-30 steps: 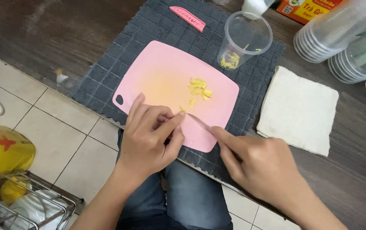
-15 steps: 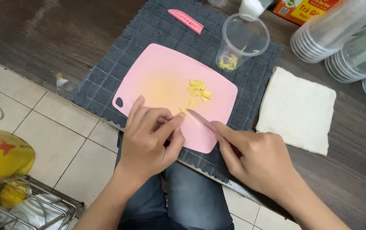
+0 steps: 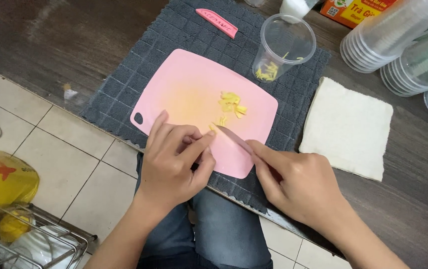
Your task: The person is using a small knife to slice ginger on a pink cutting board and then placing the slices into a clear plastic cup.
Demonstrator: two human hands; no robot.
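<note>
A pink cutting board point(image 3: 184, 92) lies on a dark grey mat point(image 3: 124, 79). My right hand point(image 3: 298, 187) grips a small pink knife point(image 3: 235, 138), its blade pointing up-left onto the board. My left hand point(image 3: 174, 162) rests on the board's near edge with fingers curled, pinching a small yellow piece point(image 3: 212, 128) next to the blade tip. A small heap of cut yellow pieces point(image 3: 231, 103) sits near the board's middle. A clear plastic cup point(image 3: 283, 47) with yellow bits in its bottom stands just beyond the board.
A pink knife sheath point(image 3: 217, 22) lies at the mat's far edge. A folded white cloth point(image 3: 347, 128) is to the right. Stacks of clear cups point(image 3: 398, 40) lie at the far right. A yellow bag point(image 3: 2, 179) and wire rack point(image 3: 34, 239) sit on the tiled floor.
Both hands stay at the board's near edge; the knife blade has shifted only slightly beside the left fingertips. The view has drifted a little.
</note>
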